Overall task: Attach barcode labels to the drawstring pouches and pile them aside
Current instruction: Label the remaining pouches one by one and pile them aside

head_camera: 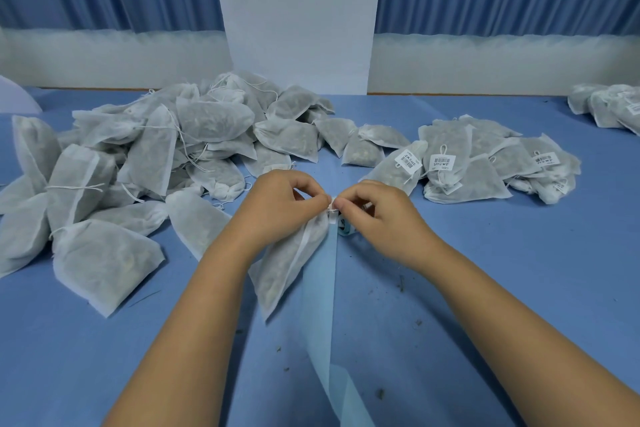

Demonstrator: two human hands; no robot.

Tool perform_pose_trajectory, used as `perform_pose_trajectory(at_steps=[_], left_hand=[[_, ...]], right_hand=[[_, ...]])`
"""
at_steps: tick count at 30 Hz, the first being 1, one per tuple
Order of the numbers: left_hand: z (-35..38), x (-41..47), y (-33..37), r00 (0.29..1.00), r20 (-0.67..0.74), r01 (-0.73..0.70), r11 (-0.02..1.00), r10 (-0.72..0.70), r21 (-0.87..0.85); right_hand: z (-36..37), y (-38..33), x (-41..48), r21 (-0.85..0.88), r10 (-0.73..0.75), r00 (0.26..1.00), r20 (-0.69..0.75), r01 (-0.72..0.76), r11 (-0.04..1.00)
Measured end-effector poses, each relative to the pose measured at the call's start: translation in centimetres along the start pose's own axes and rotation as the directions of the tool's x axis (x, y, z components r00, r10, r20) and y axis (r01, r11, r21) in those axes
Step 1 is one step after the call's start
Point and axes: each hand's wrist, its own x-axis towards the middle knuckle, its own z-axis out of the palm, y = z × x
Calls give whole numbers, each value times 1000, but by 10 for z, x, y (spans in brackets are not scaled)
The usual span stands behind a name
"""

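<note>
Care at the neck matters: left hand [280,199] and right hand [377,215] both pinch the top of the pouch [287,270] lying on the table [450,288]. Keep the string taut, press the label flat, then add it to the labelled pile [485,163] on the right.

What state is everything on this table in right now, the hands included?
Held pouch: filled, no label visible on it.
Left hand: pinching the held pouch's top.
Right hand: pinching the same spot.
Left heap: filled pouches, no labels showing.
Right pile: filled pouches, several showing barcode labels.
Blue strip: unrolled, trailing toward the person.
</note>
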Motion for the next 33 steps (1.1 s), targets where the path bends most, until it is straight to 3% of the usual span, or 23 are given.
perform_pose_trajectory(at_steps=[6,12,19,23,28,33], left_hand=[[-3,2,0,998,45,-31,995,35,-91],[-4,1,4,995,95,28,989,-14,-143],[-3,1,7,991,133,60,963,-25,-264],[-3,0,8,991,128,86,940,-45,-331],[-3,0,9,990,130,105,933,-63,-345],[-4,0,9,988,125,124,931,-85,-344]], right_hand=[[-6,-7,1,287,138,987,78,-155,945],[-2,-5,0,306,127,991,-48,-107,946],[-4,-8,0,497,142,982,-123,-63,865],[-4,-10,-1,467,32,986,-164,49,883],[-4,-10,-2,409,31,985,-170,42,912],[-4,-10,-2,458,33,990,-136,33,888]])
